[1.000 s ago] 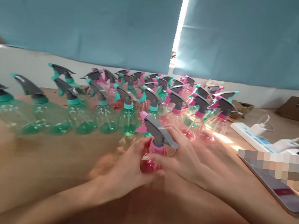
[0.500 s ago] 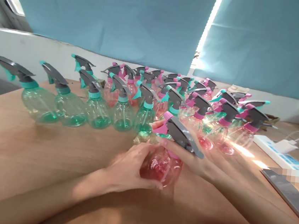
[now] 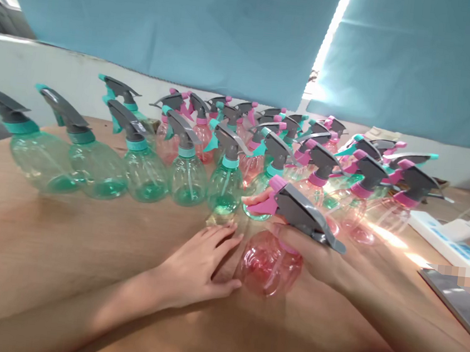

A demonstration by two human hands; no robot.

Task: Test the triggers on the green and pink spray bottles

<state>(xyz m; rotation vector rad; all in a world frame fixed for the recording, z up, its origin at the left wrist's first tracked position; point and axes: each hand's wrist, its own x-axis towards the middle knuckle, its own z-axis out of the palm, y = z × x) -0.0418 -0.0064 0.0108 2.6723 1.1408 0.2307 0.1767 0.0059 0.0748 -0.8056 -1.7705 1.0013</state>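
A pink spray bottle [image 3: 269, 266] with a grey and pink trigger head stands close in front of me, tilted a little. My right hand [image 3: 309, 248] is wrapped round its neck below the trigger head, and one fingertip shows near the pink trigger. To the left of the bottle, my left hand [image 3: 203, 262] lies low over the table with fingers spread, holding nothing. Its thumb tip comes near the bottle's side. Just beyond my hands, a green spray bottle [image 3: 225, 189] stands in the front row.
Several green spray bottles [image 3: 148, 178] line the left, and pink spray bottles [image 3: 386, 214] stand to the right, with more rows behind. A white power strip [image 3: 442, 237] and a dark flat slab [image 3: 456, 306] lie on the wooden table [image 3: 63, 247] at right. Blue curtains [image 3: 171, 23] hang behind.
My left hand has let go of the pink spray bottle and opened beside it. The bottle, in my right hand, appears slightly further right; the view has shifted a little too.
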